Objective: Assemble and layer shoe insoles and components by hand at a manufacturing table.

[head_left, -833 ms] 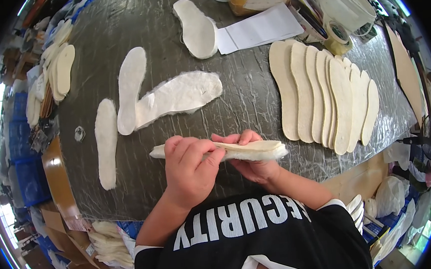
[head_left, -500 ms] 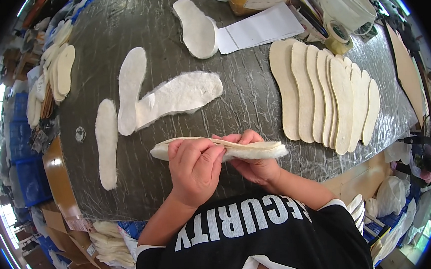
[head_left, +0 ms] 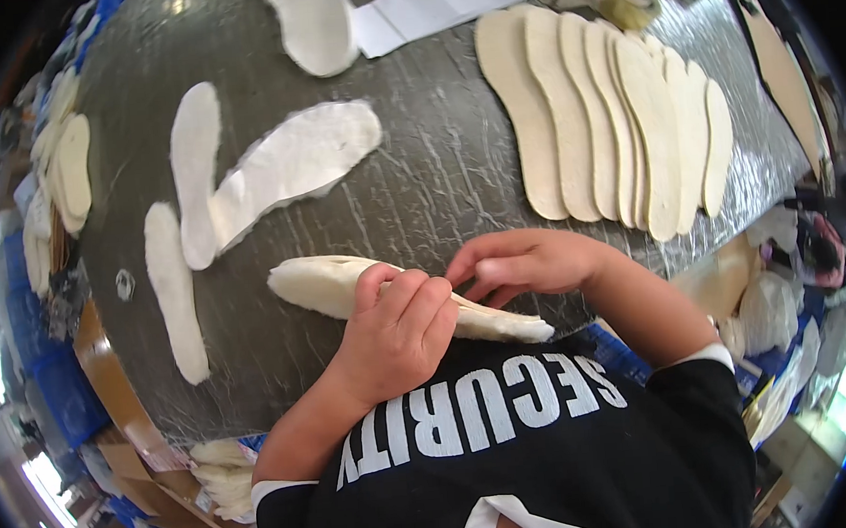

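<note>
A cream fleece insole (head_left: 311,280), fluffy along its edge, is held on its side just above the table's near edge. It looks layered, with a thin seam along the top. My left hand (head_left: 402,319) is closed round its middle, fingers curled over the upper edge. My right hand (head_left: 531,261) hovers at the far side of the insole's right half, fingers bent but apart. Whether those fingertips touch the edge is hard to see. Farther off lie a narrow insole (head_left: 176,291), a white insole (head_left: 198,172) and a wide ragged-edged insole (head_left: 303,160).
An overlapping row of cream insoles (head_left: 520,110) covers the right side of the dark table (head_left: 418,186). At the back are another pale insole (head_left: 316,31), white paper (head_left: 449,7) and tape rolls (head_left: 626,0). More insoles (head_left: 73,171) are piled at the left edge.
My right hand has let go of the insole and lifted to its far side. The insole's right end has tipped toward me, still in my left hand. The view has shifted.
</note>
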Tool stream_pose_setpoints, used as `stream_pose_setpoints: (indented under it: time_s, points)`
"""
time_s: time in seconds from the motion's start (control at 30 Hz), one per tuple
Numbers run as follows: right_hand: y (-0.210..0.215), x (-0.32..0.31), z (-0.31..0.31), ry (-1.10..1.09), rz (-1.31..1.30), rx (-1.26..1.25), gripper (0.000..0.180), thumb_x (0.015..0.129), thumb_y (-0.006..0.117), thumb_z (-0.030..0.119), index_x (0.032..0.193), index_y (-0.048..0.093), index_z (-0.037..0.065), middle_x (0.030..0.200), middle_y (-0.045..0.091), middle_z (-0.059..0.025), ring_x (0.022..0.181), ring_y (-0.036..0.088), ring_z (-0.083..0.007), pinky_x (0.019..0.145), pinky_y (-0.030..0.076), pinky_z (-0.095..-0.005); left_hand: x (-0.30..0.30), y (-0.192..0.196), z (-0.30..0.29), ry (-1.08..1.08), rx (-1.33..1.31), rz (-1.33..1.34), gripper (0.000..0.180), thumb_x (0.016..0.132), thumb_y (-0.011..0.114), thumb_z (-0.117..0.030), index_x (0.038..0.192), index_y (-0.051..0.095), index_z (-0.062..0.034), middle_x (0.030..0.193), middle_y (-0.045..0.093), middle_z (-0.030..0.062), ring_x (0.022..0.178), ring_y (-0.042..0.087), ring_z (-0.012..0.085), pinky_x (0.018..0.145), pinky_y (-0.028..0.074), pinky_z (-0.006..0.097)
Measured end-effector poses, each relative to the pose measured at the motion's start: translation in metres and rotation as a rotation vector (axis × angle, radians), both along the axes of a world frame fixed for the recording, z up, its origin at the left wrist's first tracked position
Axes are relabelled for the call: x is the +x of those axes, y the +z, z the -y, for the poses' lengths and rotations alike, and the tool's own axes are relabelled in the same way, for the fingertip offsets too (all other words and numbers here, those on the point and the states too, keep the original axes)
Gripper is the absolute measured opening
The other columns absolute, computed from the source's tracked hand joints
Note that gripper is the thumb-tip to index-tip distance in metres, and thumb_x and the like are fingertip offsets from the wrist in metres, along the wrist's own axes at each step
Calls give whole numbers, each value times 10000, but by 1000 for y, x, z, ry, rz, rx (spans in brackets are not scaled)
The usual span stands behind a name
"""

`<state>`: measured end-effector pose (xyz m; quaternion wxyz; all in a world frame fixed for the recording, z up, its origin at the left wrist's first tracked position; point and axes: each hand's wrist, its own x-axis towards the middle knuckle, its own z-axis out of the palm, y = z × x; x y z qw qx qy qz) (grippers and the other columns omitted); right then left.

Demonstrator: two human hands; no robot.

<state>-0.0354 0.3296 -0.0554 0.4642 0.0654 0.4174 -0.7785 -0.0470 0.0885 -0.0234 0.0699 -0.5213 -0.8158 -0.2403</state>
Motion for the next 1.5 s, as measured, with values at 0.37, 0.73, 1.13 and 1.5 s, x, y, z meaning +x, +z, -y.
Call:
stream_pose_setpoints:
  time_s: [0.37, 0.73, 1.13, 1.5]
  points:
    - [-10, 19, 28, 99, -506, 331, 152, 916, 589, 157, 855, 593, 18, 717, 583, -13, 727, 529, -83, 646, 445, -277, 5, -13, 6, -90, -32, 27, 172, 746, 609, -115, 904, 560, -68, 1003, 602, 53, 909, 573, 234, 845, 376, 423]
    - [4, 28, 41, -24, -605, 472, 140, 918, 638, 143, 942, 661, 7, 816, 674, -105, 742, 634, -170, 688, 501, -318, 4, -10, 10, -73, -23, 47, 169, 789, 568, -121, 932, 521, -44, 948, 566, 85, 915, 572, 263, 937, 410, 500]
    - [30, 35, 39, 66, -765, 493, 328, 790, 762, 172, 1016, 621, -20, 869, 677, -206, 807, 669, -360, 696, 523, -407, 11, -8, 13, -9, 67, 86, 159, 784, 572, -109, 928, 544, -49, 962, 578, 95, 890, 575, 279, 863, 440, 481]
    - [22, 46, 38, -41, -1021, 670, 217, 736, 682, -24, 945, 656, 28, 782, 671, -148, 729, 665, -348, 650, 542, -417, -1, 16, 31, 149, 340, 258, 191, 810, 752, -173, 901, 606, -89, 939, 631, 67, 931, 629, 291, 865, 489, 488]
